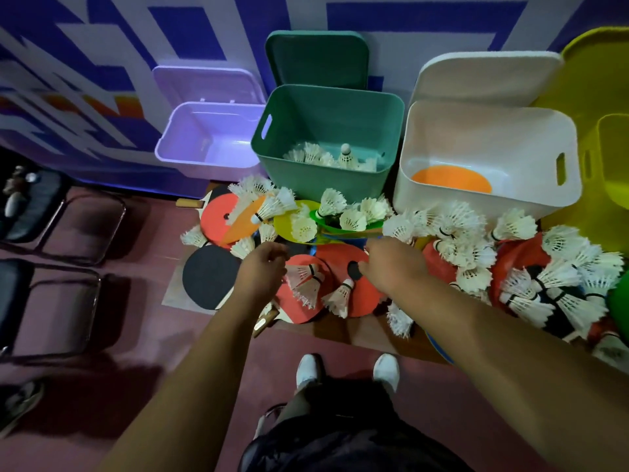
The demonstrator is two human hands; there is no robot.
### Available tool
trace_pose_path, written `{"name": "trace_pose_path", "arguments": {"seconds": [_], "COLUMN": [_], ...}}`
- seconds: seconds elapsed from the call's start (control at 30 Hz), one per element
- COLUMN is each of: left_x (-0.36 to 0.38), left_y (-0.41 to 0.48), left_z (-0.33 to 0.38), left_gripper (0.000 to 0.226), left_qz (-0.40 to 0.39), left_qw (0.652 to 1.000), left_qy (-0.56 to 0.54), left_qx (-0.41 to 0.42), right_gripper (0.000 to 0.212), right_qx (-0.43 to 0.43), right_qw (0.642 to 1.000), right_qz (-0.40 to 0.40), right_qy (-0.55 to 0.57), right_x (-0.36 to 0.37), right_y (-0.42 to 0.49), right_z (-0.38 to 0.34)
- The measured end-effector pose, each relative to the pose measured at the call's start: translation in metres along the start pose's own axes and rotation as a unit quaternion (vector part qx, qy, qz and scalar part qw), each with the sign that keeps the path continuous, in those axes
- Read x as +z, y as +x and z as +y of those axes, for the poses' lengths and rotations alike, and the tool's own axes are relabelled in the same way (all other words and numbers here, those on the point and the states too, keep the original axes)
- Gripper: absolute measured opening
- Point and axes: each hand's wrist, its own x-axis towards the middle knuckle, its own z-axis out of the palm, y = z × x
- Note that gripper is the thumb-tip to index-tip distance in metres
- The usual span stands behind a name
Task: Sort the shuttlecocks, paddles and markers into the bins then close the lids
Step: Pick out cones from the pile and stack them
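Shuttlecocks (306, 284) lie heaped on the floor (204, 352) among red markers (218, 216) and paddles (209, 277), before the green bin (323, 185). Our left hand (262, 267) hovers loosely curled and empty; our right hand (391, 264) sets its fingers (366, 265) on one marker, grip unclear. We should pinch corks, not feathers.

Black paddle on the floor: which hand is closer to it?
Left. The left hand is just to the right of the black paddle, almost at its edge. The right hand is much farther to the right.
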Motion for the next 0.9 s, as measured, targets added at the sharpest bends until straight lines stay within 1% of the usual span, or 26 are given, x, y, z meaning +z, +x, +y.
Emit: {"name": "trace_pose_path", "arguments": {"seconds": [0.07, 0.1, 0.17, 0.27, 0.33, 0.4, 0.57, 0.7, 0.8, 0.9], "left_x": [0.001, 0.003, 0.006, 0.011, 0.015, 0.020, 0.033, 0.042, 0.050, 0.055], "left_y": [0.005, 0.008, 0.013, 0.021, 0.025, 0.028, 0.038, 0.044, 0.047, 0.050], "left_z": [0.002, 0.005, 0.009, 0.014, 0.015, 0.015, 0.015, 0.025, 0.027, 0.026], "left_gripper": [0.027, 0.030, 0.033, 0.024, 0.021, 0.023, 0.028, 0.033, 0.031, 0.038], "left_qz": [-0.011, -0.024, -0.044, -0.039, -0.039, -0.044, -0.048, -0.057, -0.080, -0.080], "left_qw": [0.994, 0.989, 0.981, 0.981, 0.984, 0.985, 0.982, 0.967, 0.958, 0.956], "left_qy": [0.096, 0.133, 0.170, 0.165, 0.141, 0.134, 0.127, 0.177, 0.207, 0.215], "left_qx": [0.041, 0.059, 0.084, 0.098, 0.101, 0.102, 0.128, 0.172, 0.182, 0.183], "right_gripper": [0.015, 0.015, 0.014, 0.009, 0.015, 0.020, 0.023, 0.022, 0.020, 0.021], "right_qx": [0.004, 0.006, 0.008, 0.017, 0.025, 0.026, 0.016, 0.010, 0.005, -0.001], "right_qw": [1.000, 1.000, 1.000, 0.999, 0.999, 0.998, 0.994, 0.990, 0.983, 0.977], "right_qz": [-0.006, -0.007, 0.003, 0.027, 0.037, 0.048, 0.089, 0.124, 0.171, 0.205], "right_qy": [-0.016, -0.020, -0.017, -0.004, 0.008, 0.022, 0.062, 0.069, 0.065, 0.058], "right_x": [0.006, 0.008, 0.008, 0.005, 0.000, -0.005, -0.016, -0.023, -0.031, -0.041], "right_y": [0.001, 0.000, -0.001, -0.002, -0.004, -0.007, -0.015, -0.021, -0.023, -0.027], "right_z": [-0.002, -0.003, -0.004, -0.007, -0.008, -0.008, -0.009, -0.007, -0.002, 0.005]}}
